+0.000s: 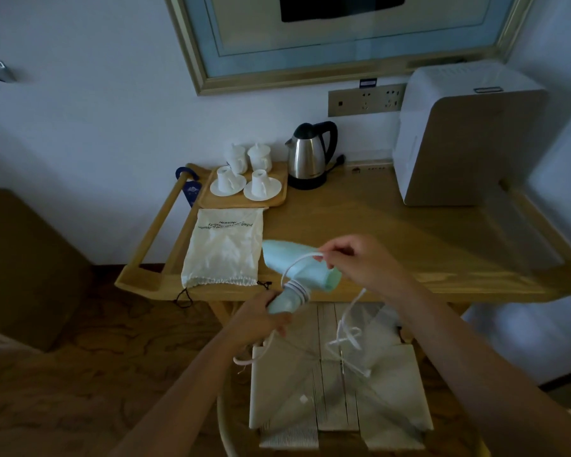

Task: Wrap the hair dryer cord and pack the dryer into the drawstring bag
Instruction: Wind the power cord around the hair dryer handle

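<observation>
- Cord-wrapping under way: left hand (261, 319) grips hair dryer (299, 268) handle at the desk (393, 225) front edge.
- Right hand (350, 258) pinches cord (297, 263) loop; slack hangs below.
- Drawstring bag (223, 247) lies flat, front-left; next, wind remaining cord.
</observation>
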{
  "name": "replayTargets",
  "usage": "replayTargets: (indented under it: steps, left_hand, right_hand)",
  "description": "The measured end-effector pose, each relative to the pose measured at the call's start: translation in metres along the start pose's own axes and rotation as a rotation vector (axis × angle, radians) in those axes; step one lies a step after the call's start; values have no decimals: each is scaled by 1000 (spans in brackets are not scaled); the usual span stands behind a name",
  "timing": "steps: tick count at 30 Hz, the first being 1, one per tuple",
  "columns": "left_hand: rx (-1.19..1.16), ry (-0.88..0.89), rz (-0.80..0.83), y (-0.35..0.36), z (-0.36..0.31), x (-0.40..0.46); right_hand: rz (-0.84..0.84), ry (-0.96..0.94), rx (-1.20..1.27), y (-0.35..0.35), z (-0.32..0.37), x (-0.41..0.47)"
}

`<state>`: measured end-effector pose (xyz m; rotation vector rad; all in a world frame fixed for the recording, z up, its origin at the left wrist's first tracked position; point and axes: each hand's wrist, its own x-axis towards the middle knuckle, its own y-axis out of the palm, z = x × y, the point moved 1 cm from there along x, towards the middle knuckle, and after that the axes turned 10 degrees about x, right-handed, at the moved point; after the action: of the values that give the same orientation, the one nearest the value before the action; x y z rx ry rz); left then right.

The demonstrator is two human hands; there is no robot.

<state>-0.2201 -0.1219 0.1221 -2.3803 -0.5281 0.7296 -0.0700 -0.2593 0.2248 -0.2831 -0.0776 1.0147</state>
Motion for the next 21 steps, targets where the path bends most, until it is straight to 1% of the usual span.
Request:
replayTargets:
  steps: [2,3,5,7,9,10,13,15,17,19,21]
  left_hand:
    - [54,36,-43,0,0,0]
    - [35,40,-54,1,-2,-1]
    - [-55,38,-67,4,-5,-1]
    - [-133,19,-113,5,-8,0]
    - [-266,-19,-156,3,-8,1]
    - [-337,-29,-167,0,-9,2]
    - [-456,13,-156,-4,-16,1]
    - [-438,41,-178,-8,-23,2]
    - [-316,27,-272,-12,-27,7]
    - [-183,-13,-375,-19,-27,11]
    - [-85,-4,-404,-24,-25,13]
  right_hand:
    - [-1,-15,81,0,-4,-6]
    - [18,-36,82,2,-6,-10]
    - [71,-82,20,5,-14,-16]
    - [101,-89,-59,6,-29,-19]
    - [109,-31,-79,5,-51,-21]
    - [113,13,-51,5,-61,-22]
    - [130,118,152,10,-85,-23]
    - [140,126,294,13,-92,-23]
    - [177,105,428,14,-89,-25]
    - [237,59,459,14,-82,-30]
    - [258,-5,410,15,-73,-33]
